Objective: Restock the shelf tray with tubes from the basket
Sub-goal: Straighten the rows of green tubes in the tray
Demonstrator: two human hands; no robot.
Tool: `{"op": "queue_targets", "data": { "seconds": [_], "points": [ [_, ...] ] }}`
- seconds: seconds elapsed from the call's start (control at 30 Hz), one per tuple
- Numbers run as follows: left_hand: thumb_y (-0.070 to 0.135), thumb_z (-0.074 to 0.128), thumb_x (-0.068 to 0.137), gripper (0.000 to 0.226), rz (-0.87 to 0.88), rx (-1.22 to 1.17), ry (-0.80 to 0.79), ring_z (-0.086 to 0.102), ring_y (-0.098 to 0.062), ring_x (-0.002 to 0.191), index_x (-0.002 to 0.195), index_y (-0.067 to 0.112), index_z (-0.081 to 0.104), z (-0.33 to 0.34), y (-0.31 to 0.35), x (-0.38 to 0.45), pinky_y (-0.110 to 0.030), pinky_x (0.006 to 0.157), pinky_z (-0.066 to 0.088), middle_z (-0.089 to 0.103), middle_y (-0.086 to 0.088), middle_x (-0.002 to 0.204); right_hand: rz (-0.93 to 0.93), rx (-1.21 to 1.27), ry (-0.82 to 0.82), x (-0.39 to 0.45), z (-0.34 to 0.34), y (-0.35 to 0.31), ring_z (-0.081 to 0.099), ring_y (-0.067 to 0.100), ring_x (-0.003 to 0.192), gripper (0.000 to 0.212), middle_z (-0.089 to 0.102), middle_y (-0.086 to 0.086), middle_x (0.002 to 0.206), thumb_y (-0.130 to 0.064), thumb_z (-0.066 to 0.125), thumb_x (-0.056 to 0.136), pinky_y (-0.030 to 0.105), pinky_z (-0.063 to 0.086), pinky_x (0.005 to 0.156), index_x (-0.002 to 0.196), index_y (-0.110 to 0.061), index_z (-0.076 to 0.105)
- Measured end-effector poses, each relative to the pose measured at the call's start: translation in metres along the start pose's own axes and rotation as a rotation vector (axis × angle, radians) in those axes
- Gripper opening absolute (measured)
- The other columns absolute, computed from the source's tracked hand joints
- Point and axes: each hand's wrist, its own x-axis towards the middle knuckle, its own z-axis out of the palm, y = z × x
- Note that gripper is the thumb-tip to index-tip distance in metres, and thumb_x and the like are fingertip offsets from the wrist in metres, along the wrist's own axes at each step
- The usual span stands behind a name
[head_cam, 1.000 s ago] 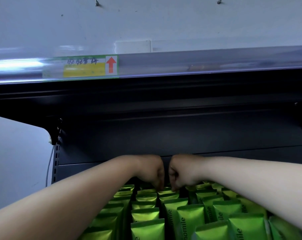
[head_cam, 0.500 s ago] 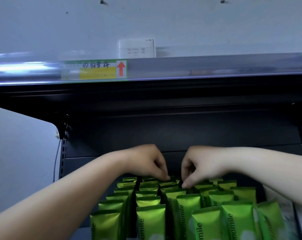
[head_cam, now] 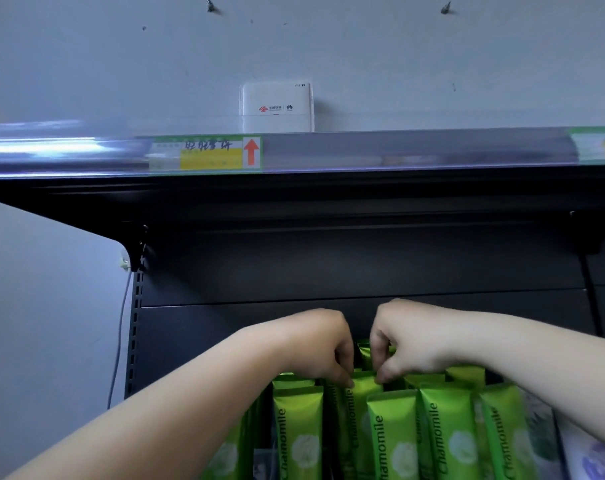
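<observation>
Both hands, left hand (head_cam: 323,348) and right hand (head_cam: 403,341), pinch the crimped top of one green tube (head_cam: 361,403) standing mid-row among the shelf's tubes; it looks light, soft-walled and slick, best held by that stiff crimp.

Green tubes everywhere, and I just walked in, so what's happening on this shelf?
A person is arranging green tubes that stand in rows on a dark shelf. The left hand and right hand are side by side at the back rows, fingertips pinching the top edge of one tube. No basket is in view.
</observation>
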Motion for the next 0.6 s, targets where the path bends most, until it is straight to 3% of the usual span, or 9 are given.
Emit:
{"op": "queue_targets", "data": {
  "seconds": [0.13,0.43,0.6],
  "points": [
    [0.028,0.069,0.081,0.018,-0.033,0.046,-0.002,0.056,-0.011,0.077,0.093,0.016,0.075,-0.002,-0.004,-0.004,-0.029,0.077,0.05,0.072,-0.001,0.092,0.028,0.027,0.059,0.002,0.006,-0.004,0.061,0.012,0.083,0.015,0.067,-0.008,0.075,-0.033,0.071,0.076,0.027,0.051,0.073,0.082,-0.02,0.074],
    [0.03,0.068,0.082,0.019,-0.102,0.06,-0.016,0.055,-0.01,0.079,0.095,0.017,0.074,-0.003,-0.005,-0.012,-0.027,0.077,0.048,0.071,0.0,0.095,0.012,0.066,0.069,0.003,0.008,-0.009,0.063,0.013,0.086,0.015,0.072,-0.005,0.087,-0.032,0.07,0.076,0.035,0.054,0.081,0.083,-0.02,0.075],
    [0.038,0.067,0.081,0.021,-0.147,0.007,0.093,0.058,-0.01,0.076,0.092,0.023,0.074,-0.009,-0.002,-0.02,-0.028,0.075,0.05,0.07,0.005,0.085,0.03,0.109,0.106,-0.009,-0.004,-0.009,0.062,0.012,0.083,0.021,0.07,-0.006,0.084,-0.038,0.067,0.079,0.031,0.054,0.079,0.089,-0.021,0.075]
  ]
}}
